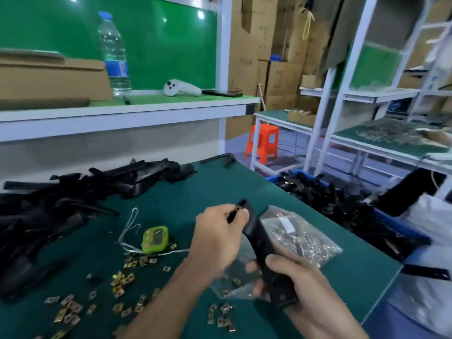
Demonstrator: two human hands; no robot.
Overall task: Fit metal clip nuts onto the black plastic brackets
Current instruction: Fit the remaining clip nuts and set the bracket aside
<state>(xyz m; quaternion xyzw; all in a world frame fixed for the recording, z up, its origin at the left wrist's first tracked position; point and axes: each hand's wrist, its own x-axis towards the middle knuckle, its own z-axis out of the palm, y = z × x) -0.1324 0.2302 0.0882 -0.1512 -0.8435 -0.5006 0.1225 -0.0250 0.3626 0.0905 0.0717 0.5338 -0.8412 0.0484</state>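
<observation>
Hands apart, each clamped on a different end of one long black plastic bracket [259,238]. Gripping its lower end with the right hand [300,289], fingers curling round the underside, thumb lying across the top. Pinching its upper end with the left hand [217,238], thumb and fingertips closing on a small brass-coloured metal clip nut [236,209] at the bracket's tip; impossible to tell whether it is fully seated. Holding the bracket tilted, tip pointing away, above the dark green table mat [195,187].

Lying just beyond the right hand and partly under the bracket: a clear plastic bag of shiny metal parts [300,233]. Lying scattered left of and nearer than the left hand: loose brass-coloured clip nuts [119,282]. Sitting just left of the left hand: a lime-green timer [155,238] trailing a white cord [129,226]. Sprawling further left: a heap of black plastic brackets [73,192]. Standing right of the right hand, past the table edge: a blue bin [381,212] filled with black parts. Standing far beyond both hands on a raised shelf: a clear water bottle with a blue cap [113,52] and a white handheld controller [179,88].
</observation>
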